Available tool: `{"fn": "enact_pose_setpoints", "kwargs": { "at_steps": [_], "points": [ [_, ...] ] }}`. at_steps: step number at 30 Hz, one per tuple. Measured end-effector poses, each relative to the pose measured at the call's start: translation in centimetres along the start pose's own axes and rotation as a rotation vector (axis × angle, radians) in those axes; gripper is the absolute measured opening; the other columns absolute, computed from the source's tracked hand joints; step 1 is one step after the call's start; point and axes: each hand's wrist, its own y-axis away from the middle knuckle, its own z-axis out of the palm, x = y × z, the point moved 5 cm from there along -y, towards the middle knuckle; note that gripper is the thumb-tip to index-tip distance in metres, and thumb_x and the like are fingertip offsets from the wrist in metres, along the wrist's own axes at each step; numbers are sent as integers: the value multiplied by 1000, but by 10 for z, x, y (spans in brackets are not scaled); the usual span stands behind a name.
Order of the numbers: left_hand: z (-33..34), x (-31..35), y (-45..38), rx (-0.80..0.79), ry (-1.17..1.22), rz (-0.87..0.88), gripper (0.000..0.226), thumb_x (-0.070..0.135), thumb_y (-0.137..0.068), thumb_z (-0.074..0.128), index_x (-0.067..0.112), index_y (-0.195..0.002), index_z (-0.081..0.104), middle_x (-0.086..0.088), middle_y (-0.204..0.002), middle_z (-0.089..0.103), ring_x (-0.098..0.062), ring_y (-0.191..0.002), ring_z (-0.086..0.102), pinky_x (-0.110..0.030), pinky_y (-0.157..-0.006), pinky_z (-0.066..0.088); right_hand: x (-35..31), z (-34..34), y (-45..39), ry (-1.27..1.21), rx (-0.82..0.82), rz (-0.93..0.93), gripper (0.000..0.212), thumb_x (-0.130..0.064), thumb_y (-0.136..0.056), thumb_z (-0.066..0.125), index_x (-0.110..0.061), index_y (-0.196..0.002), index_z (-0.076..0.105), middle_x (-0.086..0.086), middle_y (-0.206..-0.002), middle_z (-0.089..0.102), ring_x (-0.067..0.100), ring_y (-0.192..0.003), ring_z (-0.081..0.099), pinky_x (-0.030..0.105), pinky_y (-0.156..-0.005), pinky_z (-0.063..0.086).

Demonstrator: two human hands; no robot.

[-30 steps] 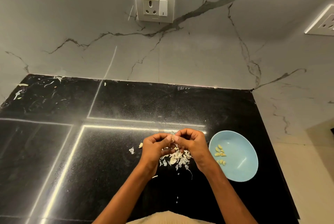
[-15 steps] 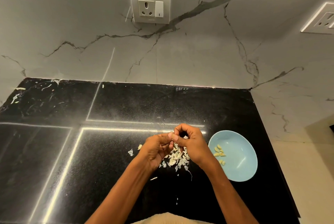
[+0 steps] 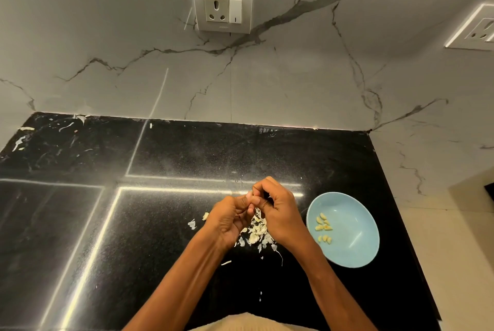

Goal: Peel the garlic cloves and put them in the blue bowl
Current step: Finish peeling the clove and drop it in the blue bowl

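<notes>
My left hand [image 3: 227,219] and my right hand [image 3: 278,210] meet fingertip to fingertip above a heap of white garlic skins [image 3: 256,233] on the black counter. Both hands have curled fingers pinching a small garlic clove between them; the clove itself is almost wholly hidden by the fingers. The blue bowl [image 3: 355,247] stands just right of my right hand. Several peeled yellowish cloves [image 3: 324,226] lie in its left half.
A black stone counter [image 3: 133,237] runs to a marble wall with a socket [image 3: 222,7] at the back and another socket [image 3: 478,31] on the right wall. Stray skin bits [image 3: 192,223] lie left of the hands. The counter's right edge is close beyond the bowl.
The two hands stayed together over the skins, with the right hand's fingers shifting slightly on the clove. The bowl and skins have not moved.
</notes>
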Motion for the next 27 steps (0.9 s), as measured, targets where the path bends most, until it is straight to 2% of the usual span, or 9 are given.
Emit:
{"fn": "enact_pose_setpoints", "kwargs": {
  "at_steps": [3,6,11,14,17,21,27],
  "points": [
    [0,2,1,-3,22,31,11,-11,-84,63,-5,-91,67,-9,-71,63,-7,-50,55,-14,-46,51,-2,-4,-1,-27,50,-2,18,-9,-92,71,-19,-81,61,-9,-80,57,6,-75,53,23,-68,46],
    [2,6,2,-19,73,118,9,-5,-89,64,-2,-97,66,-9,-76,68,-9,-56,61,-16,-52,55,5,-10,-3,-67,128,109,15,-19,-88,79,-21,-82,66,-9,-77,64,7,-72,60,32,-62,54],
    [5,12,7,-39,71,286,10,-5,-83,68,-1,-92,67,-11,-82,72,-16,-74,72,-21,-66,59,5,-13,0,-241,177,230,7,-12,-87,80,-12,-94,77,5,-83,75,20,-68,69,31,-53,56],
    [3,12,10,-4,38,354,14,-3,-75,74,1,-88,70,-12,-81,74,-20,-79,74,-23,-70,59,5,-15,1,-266,187,284,5,-10,-88,78,-12,-92,81,6,-79,77,25,-60,69,34,-56,58],
    [0,10,12,53,-87,419,16,0,-72,79,6,-86,75,-11,-84,75,-21,-84,72,-30,-79,56,7,-17,2,-294,224,341,6,-8,-88,77,-12,-87,82,9,-74,76,24,-63,71,36,-58,60],
    [-1,12,16,146,-228,505,14,-3,-76,80,7,-86,76,-4,-81,77,-13,-78,73,-23,-71,55,6,-16,4,-315,221,375,10,-7,-87,77,-13,-81,82,11,-71,75,21,-63,70,34,-57,59],
    [3,12,23,222,-217,623,15,-4,-76,80,7,-86,77,-4,-83,78,-11,-81,74,-17,-70,55,8,-13,5,-424,224,479,14,-7,-88,75,-7,-75,80,15,-71,73,19,-58,66,32,-54,58]
  ]
}}
